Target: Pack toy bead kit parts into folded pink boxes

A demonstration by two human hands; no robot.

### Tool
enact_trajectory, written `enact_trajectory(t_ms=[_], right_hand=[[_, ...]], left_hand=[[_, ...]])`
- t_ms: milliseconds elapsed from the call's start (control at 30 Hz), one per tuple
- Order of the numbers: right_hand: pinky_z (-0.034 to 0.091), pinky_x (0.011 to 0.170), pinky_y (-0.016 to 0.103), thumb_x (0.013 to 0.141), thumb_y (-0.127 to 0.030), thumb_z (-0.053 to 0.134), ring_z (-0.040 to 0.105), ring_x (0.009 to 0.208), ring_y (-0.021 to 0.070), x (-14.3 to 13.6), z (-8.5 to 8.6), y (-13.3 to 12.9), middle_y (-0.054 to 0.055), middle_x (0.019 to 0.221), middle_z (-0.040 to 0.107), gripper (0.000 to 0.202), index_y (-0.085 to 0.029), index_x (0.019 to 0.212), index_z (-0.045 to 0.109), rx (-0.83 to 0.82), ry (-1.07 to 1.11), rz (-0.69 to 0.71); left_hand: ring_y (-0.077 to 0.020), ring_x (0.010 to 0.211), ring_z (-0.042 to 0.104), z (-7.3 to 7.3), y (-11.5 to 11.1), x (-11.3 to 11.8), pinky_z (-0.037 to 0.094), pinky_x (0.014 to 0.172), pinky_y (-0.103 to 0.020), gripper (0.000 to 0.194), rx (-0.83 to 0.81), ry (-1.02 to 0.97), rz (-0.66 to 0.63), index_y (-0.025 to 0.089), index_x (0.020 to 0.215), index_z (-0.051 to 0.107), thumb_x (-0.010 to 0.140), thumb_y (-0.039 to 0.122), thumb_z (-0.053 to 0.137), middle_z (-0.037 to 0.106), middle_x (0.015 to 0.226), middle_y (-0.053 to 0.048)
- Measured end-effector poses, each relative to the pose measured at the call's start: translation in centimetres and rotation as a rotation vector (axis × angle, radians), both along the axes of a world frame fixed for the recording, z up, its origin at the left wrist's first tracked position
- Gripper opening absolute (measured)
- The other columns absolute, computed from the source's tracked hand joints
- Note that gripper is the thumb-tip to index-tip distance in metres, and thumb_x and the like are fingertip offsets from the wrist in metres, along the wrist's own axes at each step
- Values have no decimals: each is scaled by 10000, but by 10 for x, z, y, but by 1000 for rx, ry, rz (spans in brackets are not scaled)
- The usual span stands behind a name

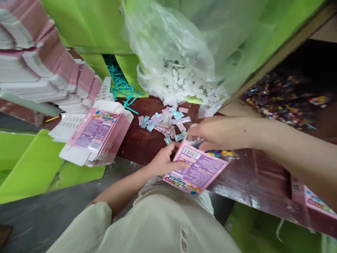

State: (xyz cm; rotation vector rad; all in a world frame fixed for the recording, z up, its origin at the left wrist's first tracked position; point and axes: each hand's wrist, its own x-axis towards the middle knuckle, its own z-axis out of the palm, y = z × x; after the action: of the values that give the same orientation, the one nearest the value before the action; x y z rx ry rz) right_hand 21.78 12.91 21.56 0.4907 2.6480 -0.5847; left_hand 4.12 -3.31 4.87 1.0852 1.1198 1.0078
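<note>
My left hand (pixel 167 160) grips a pink and purple printed carton (pixel 198 167), thumb across its barcoded panel and fingers behind it. The carton is tilted, its open end facing up and away from me. At that opening, my right hand (pixel 210 133) is closed on a clear plastic bag (pixel 196 141), partly hidden by the fingers and the carton. Bright yellow, orange and blue pieces in clear film (pixel 221 153) show below the right hand; whether they belong to the same bag I cannot tell. Small pastel sachets (pixel 165 123) lie heaped just beyond the carton.
Flattened cartons (pixel 92 133) are stacked at left, with taller stacks (pixel 47 66) behind. Teal sticks (pixel 123 84) spill from a green bin. A clear sack (pixel 181 80) holds white grid pieces. At right stands a cardboard box (pixel 286 98) of colourful packets; another printed carton (pixel 319 202) lies lower right.
</note>
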Motion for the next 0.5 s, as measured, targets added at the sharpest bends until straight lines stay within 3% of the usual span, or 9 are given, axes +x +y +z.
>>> enact_trajectory(t_ms=[100,200,300,400,500], right_hand=[[542,787,338,876,-316,823,725,965,257,24,8,-7,87,1167,765,404,-202,1252,733,111,148,-65],[566,870,453,969,-514,718,713,1069,347,65,3,-27,135,1293,720,509,-259,1405,659,372,471,-324],[570,880,491,1072,-461,556,727,1020,344,89,-18,-64,119,1205,768,359,-284,1354,691,513,651,-435],[504,1100,586,1058,-377,613,718,1147,343,95,-48,-99,38,1227,795,270,-351,1302,725,548,710,-380],[372,1213,691,1021,-364,681,655,1287,386,102,-71,-119,13,1268,785,346,-436,1358,709,626,757,-533]], left_hand=[[-205,897,729,-6,2,8,584,816,-304,667,31,-78,50,185,1145,644,669,477,1010,779,1050,-51],[-211,909,732,-11,3,10,586,837,-314,685,71,-84,109,184,1130,639,649,487,1022,781,1052,-55],[-216,905,736,-12,2,17,579,824,-309,692,116,-75,85,189,1148,641,659,499,1019,785,1045,-55],[-209,886,724,-12,1,27,564,817,-306,687,141,-39,5,195,1195,658,696,524,997,786,1036,-53],[-204,854,709,-15,-2,33,550,793,-301,675,139,-6,-3,197,1181,667,705,556,983,784,998,-47]])
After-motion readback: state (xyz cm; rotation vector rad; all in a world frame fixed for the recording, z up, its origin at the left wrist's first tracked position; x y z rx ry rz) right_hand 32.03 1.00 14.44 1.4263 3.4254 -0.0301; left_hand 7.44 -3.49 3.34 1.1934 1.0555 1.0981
